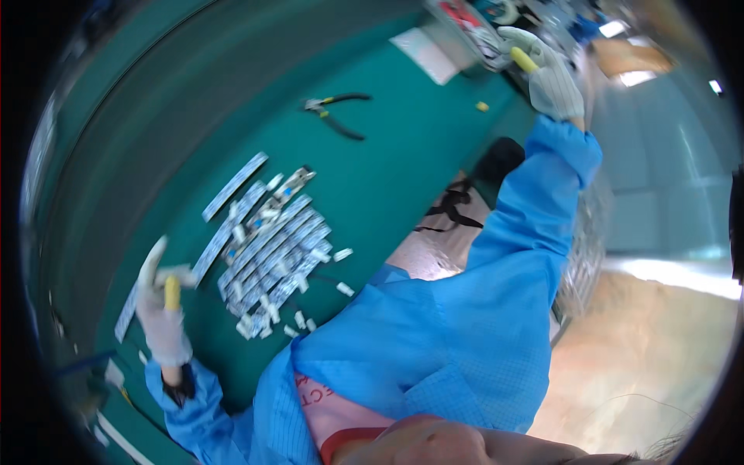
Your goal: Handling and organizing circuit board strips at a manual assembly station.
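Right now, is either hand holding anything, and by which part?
It cannot be told: the left hand shows no clear object, and the right hand, by the tray, is too blurred to show any hold.

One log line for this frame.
left hand: gloved, near strips | right hand: gloved, by container, contact unclear | pliers: open, on green surface

Green tabletop (403, 147), tan floor (643, 341).

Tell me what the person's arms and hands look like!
Both sleeves are long, blue and wrinkled. The left hand and right hand wear white gloves, each with a yellow finger cover. A dark band shows between the left glove and sleeve.
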Motion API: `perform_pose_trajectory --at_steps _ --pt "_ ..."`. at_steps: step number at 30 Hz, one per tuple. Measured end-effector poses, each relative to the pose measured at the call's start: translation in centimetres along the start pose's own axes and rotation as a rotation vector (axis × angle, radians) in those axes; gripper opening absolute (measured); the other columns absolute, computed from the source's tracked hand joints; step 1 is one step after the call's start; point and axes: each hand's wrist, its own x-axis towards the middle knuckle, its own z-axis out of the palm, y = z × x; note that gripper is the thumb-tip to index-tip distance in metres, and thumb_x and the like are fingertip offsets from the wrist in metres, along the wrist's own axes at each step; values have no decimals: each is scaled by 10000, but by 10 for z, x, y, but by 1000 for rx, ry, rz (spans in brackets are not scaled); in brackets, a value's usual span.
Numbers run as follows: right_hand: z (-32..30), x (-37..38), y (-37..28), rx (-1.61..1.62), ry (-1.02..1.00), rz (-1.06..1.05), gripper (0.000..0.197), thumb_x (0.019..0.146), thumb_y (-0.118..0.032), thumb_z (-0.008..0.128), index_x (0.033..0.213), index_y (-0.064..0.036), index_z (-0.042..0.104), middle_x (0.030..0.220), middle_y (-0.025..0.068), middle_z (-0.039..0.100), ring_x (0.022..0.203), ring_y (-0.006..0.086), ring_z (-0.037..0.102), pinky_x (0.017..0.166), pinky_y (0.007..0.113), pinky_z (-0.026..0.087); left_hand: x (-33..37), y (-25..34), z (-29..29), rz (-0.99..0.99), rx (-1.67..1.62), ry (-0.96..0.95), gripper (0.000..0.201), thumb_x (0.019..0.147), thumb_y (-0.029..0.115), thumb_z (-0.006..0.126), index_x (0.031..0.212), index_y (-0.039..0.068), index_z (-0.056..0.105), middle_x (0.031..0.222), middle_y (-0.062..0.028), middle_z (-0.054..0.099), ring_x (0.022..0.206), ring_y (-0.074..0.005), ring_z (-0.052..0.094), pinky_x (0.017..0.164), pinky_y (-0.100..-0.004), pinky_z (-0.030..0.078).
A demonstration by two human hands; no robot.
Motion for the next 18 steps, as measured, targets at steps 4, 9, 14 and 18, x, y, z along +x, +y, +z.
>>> perform_pose_trajectory --at_steps 4,9,14,18 --pt "106 28 -95 125 -427 -322 312 862 -27 597 1172 -60 597 1072 71 626 1017 169 574 857 297 449 -6 14 12 -48 5 -98 483 920 217 553 1316 -36 444 851 -71 650 860 -161 606 852 -299 447" --pt "253 31 -143 -168 -389 -652 357 718 -97 717 1063 -116 624 1174 101 563 1086 321 518 873 393 468 -13 14 4 44 177 -104 478 927 277 561 1292 -19 474 834 -84 667 861 -165 623 839 -298 457" --pt "261 45 -185 617 -734 -264 224 754 31 674 960 -33 615 913 133 634 815 255 657 693 315 531 -33 5 -16 26 -1 70 660 928 516 455 1324 -12 436 1011 -129 655 1008 -188 588 942 -349 415" --pt "230 16 -227 767 -328 -754 265 721 27 711 956 -27 603 920 134 652 846 229 647 743 307 519 -17 -4 -7 113 -473 60 784 887 544 504 1402 -5 287 1143 -190 602 1132 -247 551 1012 -392 384"
